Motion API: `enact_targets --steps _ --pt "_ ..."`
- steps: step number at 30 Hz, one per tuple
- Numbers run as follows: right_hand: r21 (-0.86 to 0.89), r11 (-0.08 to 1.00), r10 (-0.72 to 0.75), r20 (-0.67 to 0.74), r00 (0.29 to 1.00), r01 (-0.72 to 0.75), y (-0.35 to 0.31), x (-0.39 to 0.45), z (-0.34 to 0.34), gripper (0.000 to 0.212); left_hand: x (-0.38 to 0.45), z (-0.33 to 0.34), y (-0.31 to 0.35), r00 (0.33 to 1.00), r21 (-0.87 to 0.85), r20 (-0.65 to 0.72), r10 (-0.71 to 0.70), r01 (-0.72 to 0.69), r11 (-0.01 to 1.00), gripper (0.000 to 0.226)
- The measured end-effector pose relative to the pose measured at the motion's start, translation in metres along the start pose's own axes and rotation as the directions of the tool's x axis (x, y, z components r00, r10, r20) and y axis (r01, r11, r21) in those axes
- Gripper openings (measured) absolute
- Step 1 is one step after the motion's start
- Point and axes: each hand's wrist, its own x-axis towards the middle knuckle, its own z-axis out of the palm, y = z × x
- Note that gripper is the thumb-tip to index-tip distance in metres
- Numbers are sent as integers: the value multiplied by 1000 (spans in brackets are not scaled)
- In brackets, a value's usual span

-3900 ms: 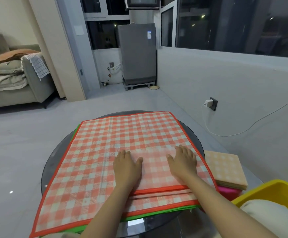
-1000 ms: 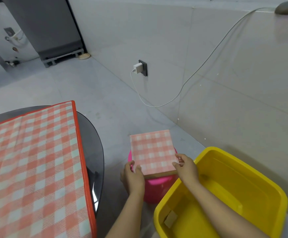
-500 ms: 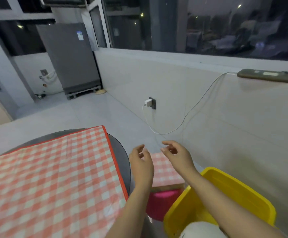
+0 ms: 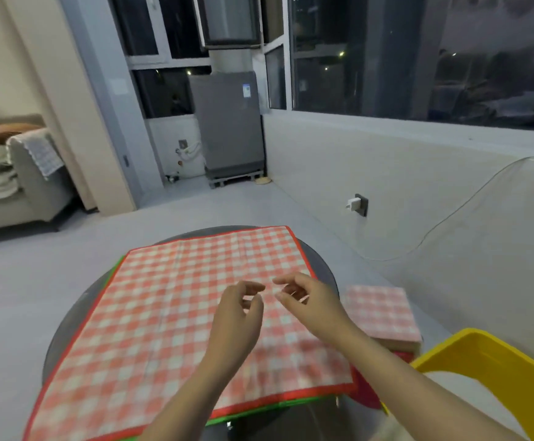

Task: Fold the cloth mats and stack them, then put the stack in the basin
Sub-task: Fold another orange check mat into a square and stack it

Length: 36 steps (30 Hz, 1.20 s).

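Observation:
A large red-checked cloth mat (image 4: 163, 313) with a red border lies unfolded on the round dark table (image 4: 326, 265); a green edge of another mat (image 4: 259, 409) shows beneath it. My left hand (image 4: 237, 319) and my right hand (image 4: 307, 300) hover above the mat's right half, fingers loosely curled, holding nothing. To the right, a stack of folded checked mats (image 4: 383, 313) rests on a pink stool (image 4: 367, 389). The yellow basin (image 4: 494, 377) stands at the lower right, beside the stool.
A white charger (image 4: 354, 203) is plugged into the low wall at the right, its cable trailing along the floor. A grey washing machine (image 4: 230, 128) stands in the far corner. A sofa (image 4: 20, 173) piled with bedding is at the left.
Both hands let go of the folded stack on the stool and came back over the unfolded mat on the table. The view swung left from the stool and basin to the table.

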Motion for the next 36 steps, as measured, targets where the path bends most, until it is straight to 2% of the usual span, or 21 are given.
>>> enact_targets --steps 5,9,12,15,22,36 --pt "-138 990 3 176 984 22 6 -18 36 21 -31 -38 -42 998 148 58 -12 4 989 17" --pt "-210 977 26 294 956 38 15 -27 51 19 -52 -50 -70 981 210 184 -58 18 977 9" --pt "-232 971 36 360 932 52 19 -33 58 18 -61 -56 -85 957 211 286 -43 -19 977 6" --pt "-315 939 11 423 906 136 23 -38 60 18 -66 -62 -90 909 249 417 -23 -90 964 6" --pt "-356 907 15 561 828 225 26 -47 55 26 -71 -71 -94 886 206 464 13 -122 971 13" --pt "-357 906 -18 505 863 228 20 -55 58 13 -75 -69 -89 895 291 447 9 -155 944 17"
